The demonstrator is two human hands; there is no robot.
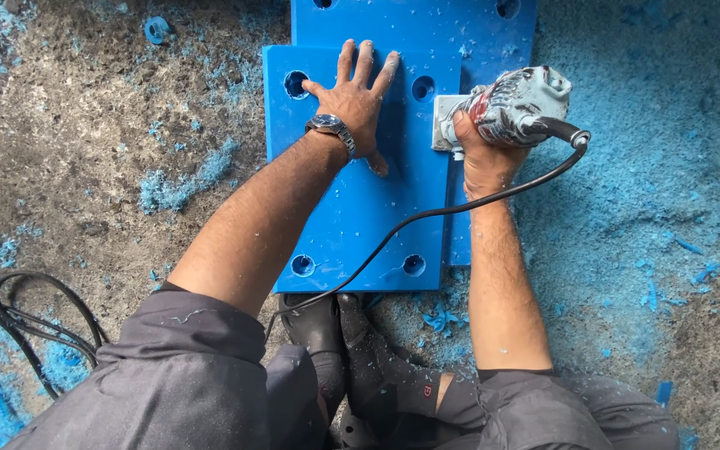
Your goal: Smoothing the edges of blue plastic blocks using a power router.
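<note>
A thick blue plastic slab (352, 225) with round holes near its corners lies on the floor on top of a larger blue slab (460, 29). My left hand (358, 98) presses flat on the upper slab, fingers spread, a wristwatch on the wrist. My right hand (481, 154) grips a dusty grey electric power tool (514, 104) whose metal base sits against the upper slab's right edge. The tool's black cable (427, 215) runs back across the slab toward my feet.
Blue plastic shavings (172, 187) and chips cover the rough concrete floor, thickest at the right (652, 167). Coiled black cables (18, 321) lie at the lower left. My black shoes (335, 342) sit at the slab's near edge. A small blue ring (157, 30) lies at the upper left.
</note>
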